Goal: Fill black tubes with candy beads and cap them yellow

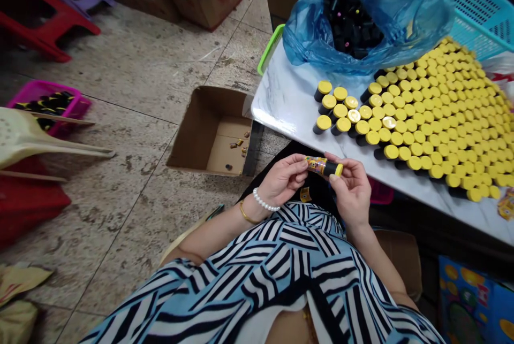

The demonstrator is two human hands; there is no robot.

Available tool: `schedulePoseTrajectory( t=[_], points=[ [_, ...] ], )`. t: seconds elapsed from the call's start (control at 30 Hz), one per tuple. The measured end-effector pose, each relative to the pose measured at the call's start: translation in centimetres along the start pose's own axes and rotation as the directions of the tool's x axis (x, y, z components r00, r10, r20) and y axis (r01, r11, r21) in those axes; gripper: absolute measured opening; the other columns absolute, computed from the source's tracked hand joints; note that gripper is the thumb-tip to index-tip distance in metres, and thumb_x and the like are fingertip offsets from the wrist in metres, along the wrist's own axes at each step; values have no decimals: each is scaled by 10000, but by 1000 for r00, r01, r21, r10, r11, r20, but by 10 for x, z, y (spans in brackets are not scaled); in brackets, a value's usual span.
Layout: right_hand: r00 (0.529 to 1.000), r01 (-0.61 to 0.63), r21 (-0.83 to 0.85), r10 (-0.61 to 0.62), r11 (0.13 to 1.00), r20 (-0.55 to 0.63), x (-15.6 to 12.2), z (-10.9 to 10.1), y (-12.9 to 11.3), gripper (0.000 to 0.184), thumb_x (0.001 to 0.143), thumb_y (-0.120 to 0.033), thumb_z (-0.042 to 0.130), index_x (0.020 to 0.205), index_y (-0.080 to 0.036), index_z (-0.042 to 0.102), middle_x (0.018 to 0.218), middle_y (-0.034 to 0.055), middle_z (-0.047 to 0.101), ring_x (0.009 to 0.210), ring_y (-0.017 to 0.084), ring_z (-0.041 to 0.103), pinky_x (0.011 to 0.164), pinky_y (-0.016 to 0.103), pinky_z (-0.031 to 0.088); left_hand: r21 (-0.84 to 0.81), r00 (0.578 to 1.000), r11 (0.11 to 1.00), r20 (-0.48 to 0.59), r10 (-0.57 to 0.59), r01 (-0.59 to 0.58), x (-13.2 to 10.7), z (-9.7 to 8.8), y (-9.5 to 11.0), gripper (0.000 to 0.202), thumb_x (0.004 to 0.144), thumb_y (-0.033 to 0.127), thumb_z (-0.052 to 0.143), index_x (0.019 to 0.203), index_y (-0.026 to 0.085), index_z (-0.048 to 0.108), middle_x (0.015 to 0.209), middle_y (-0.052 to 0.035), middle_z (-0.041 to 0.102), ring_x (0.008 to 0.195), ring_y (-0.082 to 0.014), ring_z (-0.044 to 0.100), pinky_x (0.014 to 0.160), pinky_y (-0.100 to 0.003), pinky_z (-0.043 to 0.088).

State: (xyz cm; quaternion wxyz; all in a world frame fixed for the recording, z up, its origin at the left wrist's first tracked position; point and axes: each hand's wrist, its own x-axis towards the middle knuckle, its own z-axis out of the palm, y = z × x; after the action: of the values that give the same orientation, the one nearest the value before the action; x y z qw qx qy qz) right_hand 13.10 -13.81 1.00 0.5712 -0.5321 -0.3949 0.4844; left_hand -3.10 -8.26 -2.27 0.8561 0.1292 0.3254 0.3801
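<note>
Above my lap, both hands hold one small black cylinder with a yellow cap (333, 168), lying nearly level. Its left part is covered by a colourful printed sleeve (315, 165). My left hand (283, 179) pinches the sleeve's end between thumb and fingers. At the capped end, my right hand (353, 186) has its thumb and fingers closed around the cylinder. A small yellow printed piece (305, 194) lies on my dark lap below. Rows of similar yellow-capped black cylinders (437, 119) stand upright on the white table (289, 103) to the right; several stand apart at its left end.
A blue plastic bag (405, 7) with black pieces rests on the table, beside a turquoise basket (477, 7). On the floor, an open cardboard box (196, 130) holds a few small scraps. A magenta basket (76, 103) and a red stool (48, 17) stand left.
</note>
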Motion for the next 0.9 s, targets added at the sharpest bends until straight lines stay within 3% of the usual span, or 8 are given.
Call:
schedulePoseTrajectory(
  t=[0.13,0.27,0.33,0.43,0.53,0.63,0.8,0.9],
  points=[
    [999,1,52,-4,999,47,4,-4,3,271,888,-281,763,1124,-262,632,1191,59,718,1119,218,694,1005,421,596,229,988,963,-23,153,-144,-6,-3,-4,389,717,392,912,903,121,704,643,35,541,520,-30,411,441,-125,254],
    [995,88,9,-88,996,51,10,-11,6,331,848,-280,798,1157,-278,682,1161,58,719,1112,222,691,1023,397,577,472,872,750,89,482,-463,-14,-10,6,580,718,260,917,1241,214,669,1123,-69,682,928,-134,637,709,-179,530],
    [990,102,-21,-99,995,104,13,-12,4,351,856,-284,788,1193,-295,691,1175,64,731,1119,238,699,1023,418,578,528,861,683,249,443,-505,-15,-11,17,690,721,217,912,1347,237,623,1296,-109,655,1167,-206,638,917,-268,573],
    [959,237,-171,-201,956,201,14,-11,-4,380,859,-261,781,1229,-318,713,1203,68,723,1156,254,682,1047,452,558,584,870,650,395,296,-487,-16,-7,29,479,814,244,846,1262,189,688,1236,-115,707,1136,-213,689,1022,-319,551],
    [884,459,-399,-362,794,297,15,-14,-14,445,845,-212,778,1269,-336,724,1232,76,685,1162,254,653,1032,454,554,635,863,586,398,311,-504,-16,0,33,367,823,273,841,1160,171,734,1122,-90,745,992,-181,715,932,-281,565],
    [822,565,-503,-398,654,406,17,-23,-19,499,848,-178,753,1314,-350,704,1163,69,693,1052,235,674,939,425,591,658,854,545,430,294,-519,-12,6,31,362,797,286,864,1118,165,751,1063,-79,752,952,-173,702,903,-269,556],
    [789,608,-501,-397,616,469,18,-35,-25,549,843,-187,767,1356,-350,664,1177,63,740,1041,251,700,940,452,609,555,884,701,392,253,-447,-7,6,23,429,768,277,891,1136,160,703,1071,-85,726,966,-169,691,885,-266,563],
    [807,578,-489,-370,653,459,16,-36,-22,422,818,-203,813,1214,-327,738,1180,68,747,1081,266,703,979,472,600,573,886,686,391,251,-447,-8,0,20,359,786,304,883,1054,147,702,994,-73,721,857,-147,686,804,-253,562]
  ],
)
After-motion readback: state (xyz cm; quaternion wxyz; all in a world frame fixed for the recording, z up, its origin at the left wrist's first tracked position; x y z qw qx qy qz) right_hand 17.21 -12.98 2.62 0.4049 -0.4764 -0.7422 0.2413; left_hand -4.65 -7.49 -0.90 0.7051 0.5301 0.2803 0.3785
